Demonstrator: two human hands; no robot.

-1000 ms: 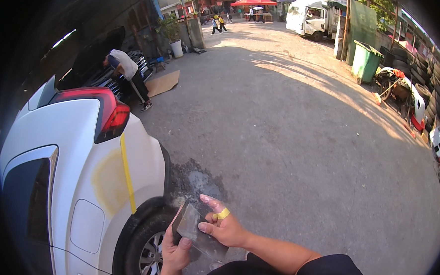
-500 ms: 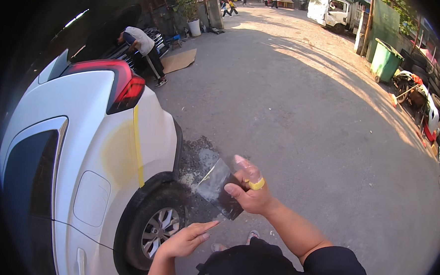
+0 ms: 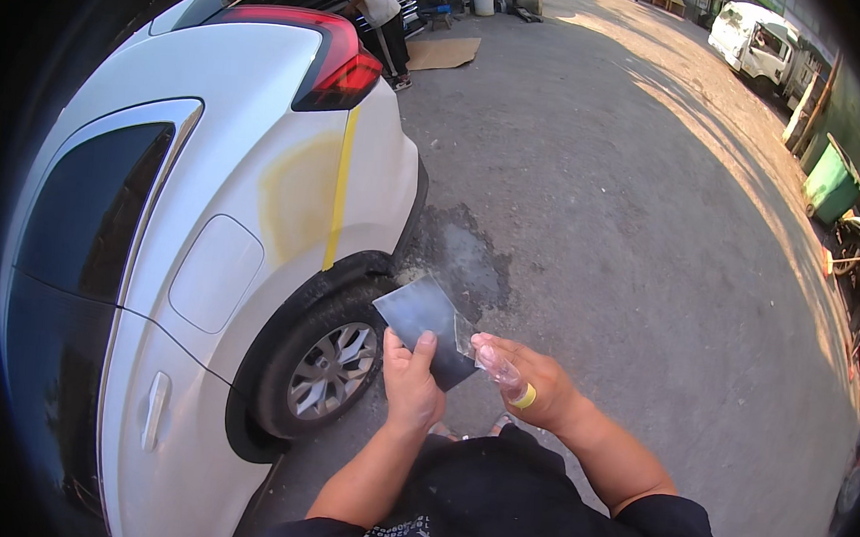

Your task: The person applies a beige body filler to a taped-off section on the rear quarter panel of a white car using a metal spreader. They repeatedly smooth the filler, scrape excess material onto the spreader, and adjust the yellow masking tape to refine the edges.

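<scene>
My left hand grips a flat, dark grey rectangular sheet by its near edge, the thumb lying on top. Against the sheet's right edge is a small clear plastic piece, its near end in the fingers of my right hand. A finger of that hand is wrapped in clear film, held by a yellow tape band. Left of my hands is a white car with a yellowish patch on its rear quarter, beside a vertical strip of yellow tape. The sheet is just above the rear wheel.
A person bends over by dark shelving at the back left, near flat cardboard. A grey stain marks the ground beyond the sheet. Along the right stand a green bin and assorted clutter; a white truck is farther off.
The dark sheet has passed from my right hand to my left, which was empty with fingers stretched. My right fingers now hold the clear piece. The view has shifted, bringing the car farther right.
</scene>
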